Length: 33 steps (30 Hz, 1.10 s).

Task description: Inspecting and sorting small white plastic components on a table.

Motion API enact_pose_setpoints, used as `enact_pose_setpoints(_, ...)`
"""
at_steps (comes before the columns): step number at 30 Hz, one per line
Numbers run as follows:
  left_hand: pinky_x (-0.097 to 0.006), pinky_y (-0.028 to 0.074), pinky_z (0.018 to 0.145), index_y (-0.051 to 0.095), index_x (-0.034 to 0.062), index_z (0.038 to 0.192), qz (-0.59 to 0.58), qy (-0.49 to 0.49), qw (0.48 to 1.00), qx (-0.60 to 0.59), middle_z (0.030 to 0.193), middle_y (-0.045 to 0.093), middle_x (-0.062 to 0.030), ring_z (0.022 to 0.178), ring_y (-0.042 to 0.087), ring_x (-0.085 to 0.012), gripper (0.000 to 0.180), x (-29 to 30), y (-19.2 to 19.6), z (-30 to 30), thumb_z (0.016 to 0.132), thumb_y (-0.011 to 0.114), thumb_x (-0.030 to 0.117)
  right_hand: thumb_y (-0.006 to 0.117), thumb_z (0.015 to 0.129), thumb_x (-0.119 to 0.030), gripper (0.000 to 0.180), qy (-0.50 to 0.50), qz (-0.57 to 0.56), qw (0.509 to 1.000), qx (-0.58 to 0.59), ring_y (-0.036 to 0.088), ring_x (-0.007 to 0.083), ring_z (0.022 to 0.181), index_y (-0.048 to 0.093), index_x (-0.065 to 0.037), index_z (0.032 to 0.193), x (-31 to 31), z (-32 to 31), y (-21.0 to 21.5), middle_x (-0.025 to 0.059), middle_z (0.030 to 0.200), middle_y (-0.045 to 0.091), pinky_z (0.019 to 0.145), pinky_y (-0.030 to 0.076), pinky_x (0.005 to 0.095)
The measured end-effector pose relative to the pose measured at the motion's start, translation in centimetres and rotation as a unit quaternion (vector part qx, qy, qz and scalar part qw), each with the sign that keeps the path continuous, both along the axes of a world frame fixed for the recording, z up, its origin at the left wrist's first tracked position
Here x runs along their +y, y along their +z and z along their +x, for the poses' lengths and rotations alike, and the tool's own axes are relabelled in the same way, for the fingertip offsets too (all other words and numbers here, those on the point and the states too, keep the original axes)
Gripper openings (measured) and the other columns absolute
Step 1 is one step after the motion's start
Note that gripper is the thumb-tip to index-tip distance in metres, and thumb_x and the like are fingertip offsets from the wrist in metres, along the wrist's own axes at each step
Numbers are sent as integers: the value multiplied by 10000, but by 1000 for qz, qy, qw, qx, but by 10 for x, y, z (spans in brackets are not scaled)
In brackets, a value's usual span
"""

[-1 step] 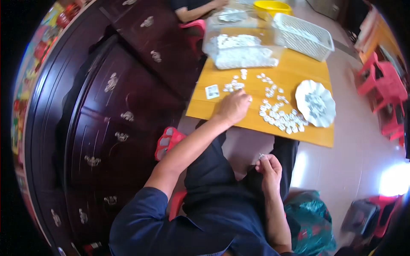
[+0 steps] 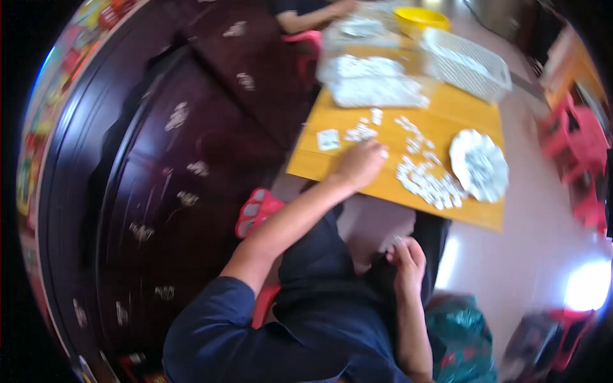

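My left hand (image 2: 363, 167) is over the wooden table (image 2: 319, 167), its fingers bent beside a small pile of white pieces (image 2: 361, 133). A bright white spot shows at its fingertips; whether that is a held piece is unclear. Above my lap, the thumb and fingers of my right hand (image 2: 407, 258) pinch a small pale piece (image 2: 397, 240), too blurred to name. Several round white pieces (image 2: 429, 185) lie scattered on the table's right half, next to a white plate with a wavy rim (image 2: 458, 150) holding small greyish pieces. A white printed card (image 2: 328, 140) lies left of the pile.
Clear plastic bags of white pieces (image 2: 377, 90) lie toward the far side, beside a white mesh basket (image 2: 495, 80) and a yellow basin (image 2: 421, 19). Another person's arm (image 2: 313, 19) is at the far left. Dark drawers (image 2: 211, 121) line the left; a green bag (image 2: 460, 332) sits right.
The whole view has shifted slightly, so the table and its things appear a little farther right and lower. Both hands keep nearly the same pose.
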<state>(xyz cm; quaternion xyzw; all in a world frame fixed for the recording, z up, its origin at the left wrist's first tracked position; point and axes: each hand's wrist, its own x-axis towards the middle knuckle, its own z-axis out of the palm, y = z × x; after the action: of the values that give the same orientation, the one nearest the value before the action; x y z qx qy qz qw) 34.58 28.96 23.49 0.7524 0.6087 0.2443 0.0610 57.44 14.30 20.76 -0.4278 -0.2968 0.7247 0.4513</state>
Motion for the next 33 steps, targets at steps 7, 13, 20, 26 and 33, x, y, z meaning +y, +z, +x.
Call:
enact_pose_setpoints(7, -470, 544, 677, 639, 42, 742, 47, -40, 998, 32, 850, 635, -165, 799, 653, -347, 97, 28, -40, 22, 790, 591, 111, 622, 966, -107, 52, -57, 2, 998, 36, 507, 45, 733, 618, -64, 994, -11, 17, -15, -28, 834, 577, 614, 381, 190)
enact_pose_setpoints(13, -481, 555, 670, 610, 22, 772, 106, 45, 993, 25, 842, 641, -177, 807, 663, -364, 85, 13, -60, 23, 797, 589, 101, 620, 933, -121, 178, -25, -41, 999, 19, 526, 116, 706, 681, 5, 1042, -14, 6, 8, 45, 833, 628, 596, 403, 232)
enact_pose_setpoints(20, -474, 505, 619, 552, 52, 665, 55, 55, 980, -182, 671, 594, -159, 674, 640, -353, 104, -97, 17, 41, 724, 615, 109, 649, 924, -251, 188, 64, -50, 989, 123, 588, 153, 728, 689, -85, 1002, -6, 16, -19, 27, 833, 657, 652, 439, 275)
enact_pose_setpoints(26, -404, 474, 573, 609, 75, 674, 92, 71, 971, -210, 651, 620, -99, 646, 629, -288, 36, -135, 3, 45, 692, 596, 47, 643, 926, -275, 185, 87, -36, 987, 134, 586, 156, 754, 698, -118, 1008, -6, 2, -33, 13, 819, 650, 681, 440, 299)
enact_pose_setpoints(33, -375, 488, 586, 670, 72, 722, 117, 2, 960, -255, 673, 648, -81, 655, 639, -249, 88, -150, 1, 66, 678, 598, 43, 601, 945, -287, 277, 56, -37, 996, 64, 577, 185, 878, 680, -133, 1161, -13, 25, -50, 25, 963, 646, 772, 437, 347)
